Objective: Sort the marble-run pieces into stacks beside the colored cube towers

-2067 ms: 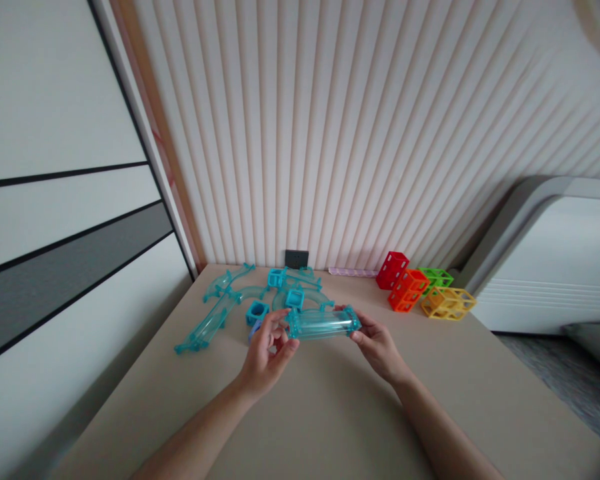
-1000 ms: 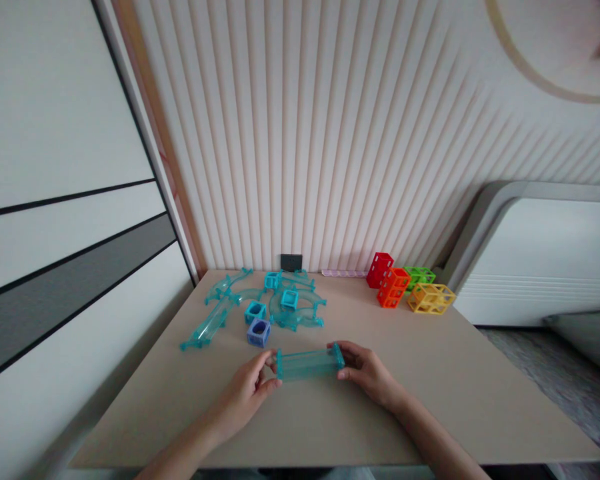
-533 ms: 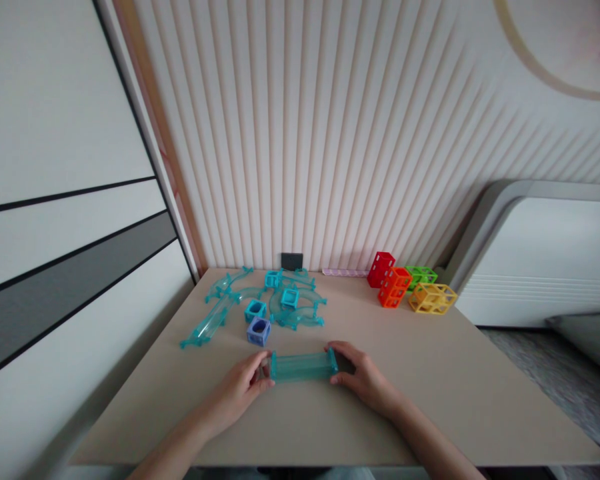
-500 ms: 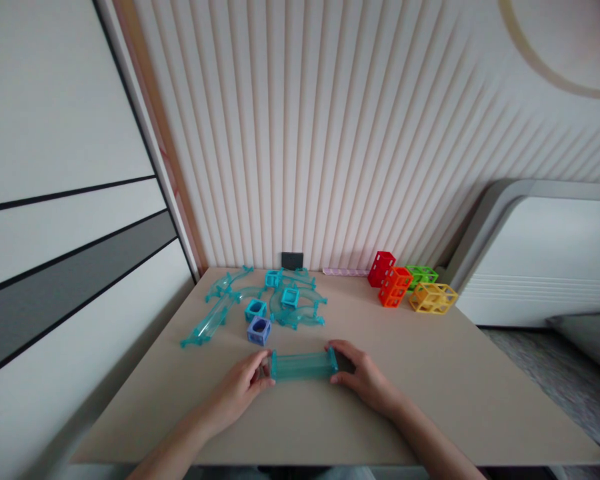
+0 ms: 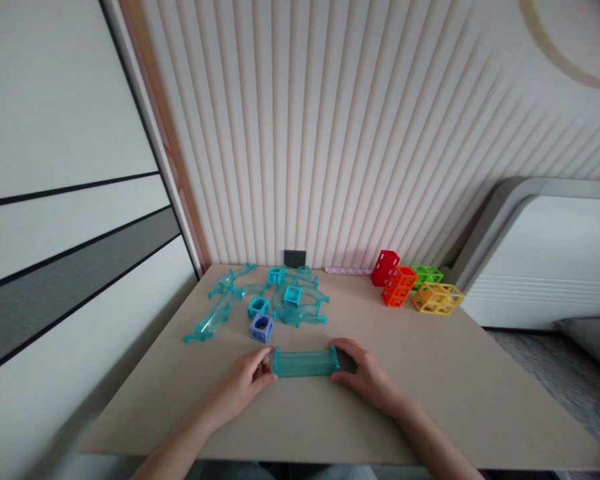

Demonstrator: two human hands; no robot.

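Note:
A translucent teal straight track piece [image 5: 306,363] lies crosswise near the front middle of the table. My left hand [image 5: 249,377] grips its left end between thumb and fingers. At the other end, my right hand [image 5: 359,367] holds the raised right edge the same way. Just beyond my left hand sits a purple cube with a round hole [image 5: 261,328]. A similar teal cube [image 5: 258,307] is right behind it.
Loose teal track pieces [image 5: 214,317] and another teal cube [image 5: 293,295] spread over the back left. Red [image 5: 385,268], orange [image 5: 399,287], green [image 5: 427,275] and yellow [image 5: 437,298] block frames stand at the back right. A black box [image 5: 295,259] leans by the ribbed wall.
The view has shifted slightly. Both hands keep their hold on the track piece, and nothing else on the table has moved.

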